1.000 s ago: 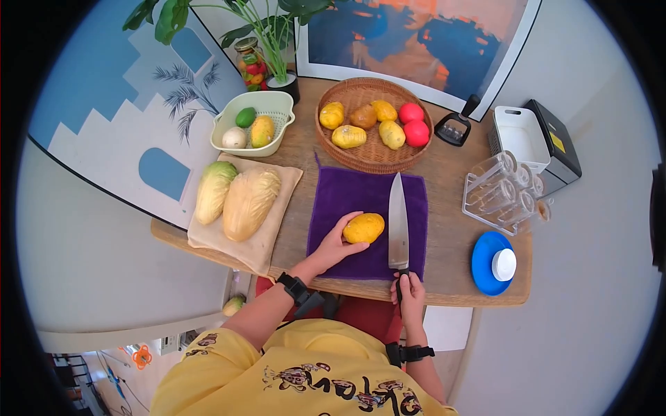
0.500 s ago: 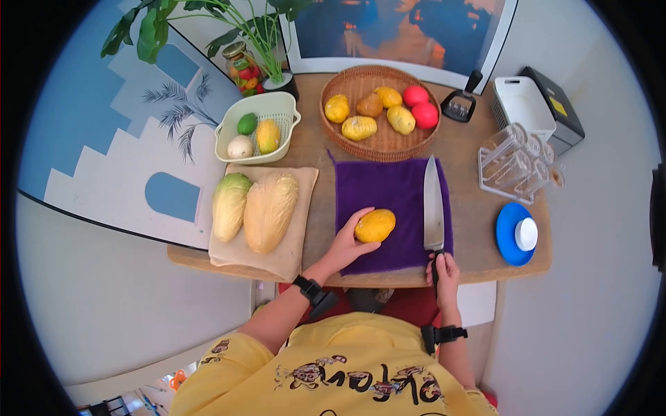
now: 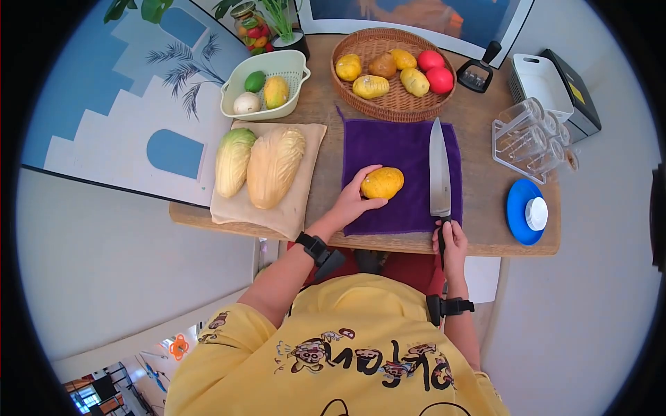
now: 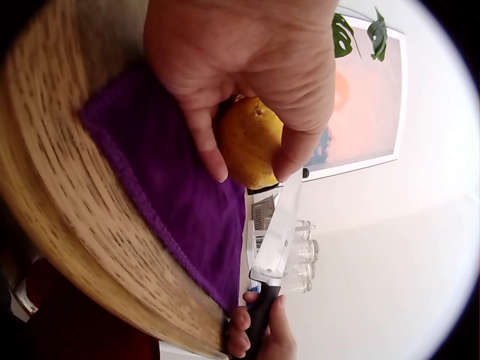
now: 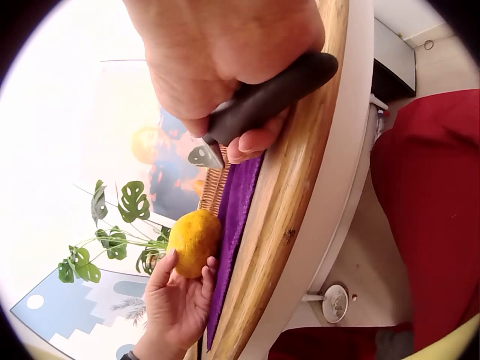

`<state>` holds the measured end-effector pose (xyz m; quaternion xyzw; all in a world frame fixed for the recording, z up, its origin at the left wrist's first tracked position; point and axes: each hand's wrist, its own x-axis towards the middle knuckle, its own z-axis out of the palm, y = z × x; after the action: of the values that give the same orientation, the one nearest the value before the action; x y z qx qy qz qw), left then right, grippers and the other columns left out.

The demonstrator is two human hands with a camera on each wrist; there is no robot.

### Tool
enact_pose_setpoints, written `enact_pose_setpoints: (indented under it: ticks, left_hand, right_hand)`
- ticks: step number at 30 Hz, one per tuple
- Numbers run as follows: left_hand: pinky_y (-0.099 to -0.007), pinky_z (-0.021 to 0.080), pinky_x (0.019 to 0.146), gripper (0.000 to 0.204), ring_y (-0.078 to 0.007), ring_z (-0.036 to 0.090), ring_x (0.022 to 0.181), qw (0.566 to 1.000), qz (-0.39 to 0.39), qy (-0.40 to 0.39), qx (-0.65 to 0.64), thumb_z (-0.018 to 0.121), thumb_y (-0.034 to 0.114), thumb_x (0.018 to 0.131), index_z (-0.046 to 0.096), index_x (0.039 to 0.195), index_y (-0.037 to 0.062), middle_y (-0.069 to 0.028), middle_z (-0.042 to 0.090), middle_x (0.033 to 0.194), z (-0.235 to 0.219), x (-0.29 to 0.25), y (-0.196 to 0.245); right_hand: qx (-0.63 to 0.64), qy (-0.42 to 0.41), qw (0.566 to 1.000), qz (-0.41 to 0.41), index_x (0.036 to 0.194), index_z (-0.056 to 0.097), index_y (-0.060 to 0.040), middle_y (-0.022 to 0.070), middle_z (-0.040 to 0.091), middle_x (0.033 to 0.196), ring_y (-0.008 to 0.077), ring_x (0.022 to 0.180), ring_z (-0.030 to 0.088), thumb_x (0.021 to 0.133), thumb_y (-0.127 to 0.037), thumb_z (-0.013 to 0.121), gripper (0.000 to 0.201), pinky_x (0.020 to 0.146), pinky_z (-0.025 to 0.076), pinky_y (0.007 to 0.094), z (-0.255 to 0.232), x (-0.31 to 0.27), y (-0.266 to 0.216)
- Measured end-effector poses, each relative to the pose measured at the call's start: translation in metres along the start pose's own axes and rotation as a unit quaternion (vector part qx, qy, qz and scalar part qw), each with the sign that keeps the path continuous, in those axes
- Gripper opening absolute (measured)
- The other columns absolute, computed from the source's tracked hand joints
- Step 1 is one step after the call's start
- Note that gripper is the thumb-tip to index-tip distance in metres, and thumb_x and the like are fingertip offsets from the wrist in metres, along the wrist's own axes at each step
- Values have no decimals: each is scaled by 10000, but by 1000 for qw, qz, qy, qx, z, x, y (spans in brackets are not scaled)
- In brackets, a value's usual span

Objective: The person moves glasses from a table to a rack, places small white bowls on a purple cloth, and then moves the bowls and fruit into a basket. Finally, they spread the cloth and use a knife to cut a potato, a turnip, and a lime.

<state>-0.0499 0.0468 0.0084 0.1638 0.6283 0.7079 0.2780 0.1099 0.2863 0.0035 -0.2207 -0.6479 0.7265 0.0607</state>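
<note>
My left hand [image 3: 357, 197] holds a yellow, mango-like fruit [image 3: 382, 183] between thumb and fingers, over the purple cloth [image 3: 409, 152]. In the left wrist view the fruit [image 4: 251, 146] sits under the palm, its upper part hidden by the hand. My right hand [image 3: 452, 243] grips the black handle of a large kitchen knife [image 3: 440, 170]. The blade points away from me along the cloth's right side, apart from the fruit. In the right wrist view the fingers curl round the knife handle [image 5: 262, 101].
Two cabbages [image 3: 270, 166] lie on a beige cloth at left. Behind them stands a green basket [image 3: 302, 76] of produce. A wicker basket [image 3: 395, 111] holds yellow and red produce. At right are a glass rack [image 3: 520, 163] and a blue plate [image 3: 517, 222] with a white lidded jar.
The head view has shifted. The fruit and knife have moved slightly apart, left hand toward the cloth's left and knife toward its right edge. Both hands keep their holds.
</note>
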Motion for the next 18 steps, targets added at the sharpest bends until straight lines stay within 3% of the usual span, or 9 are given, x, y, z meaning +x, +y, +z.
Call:
enact_pose_setpoints:
  ticks: [9,18]
  left_hand:
    - [-320,427,1093,808,-164,525,1276,1000,-4,-12,-26,762,-24,831,368,1520,123,-61,519,1386,0,0,3]
    - [-329,446,1089,838,-165,520,1292,999,-22,-20,-43,764,-43,825,347,1532,127,-63,502,1411,-2,-3,7]
  right_hand:
    - [5,4,1000,0,1077,628,-32,-2,592,733,56,580,512,1083,-243,516,240,513,410,214,1,0,0]
    - [5,8,1000,8,1079,632,-27,2,595,733,59,575,512,1078,-254,526,250,516,409,218,2,0,-2]
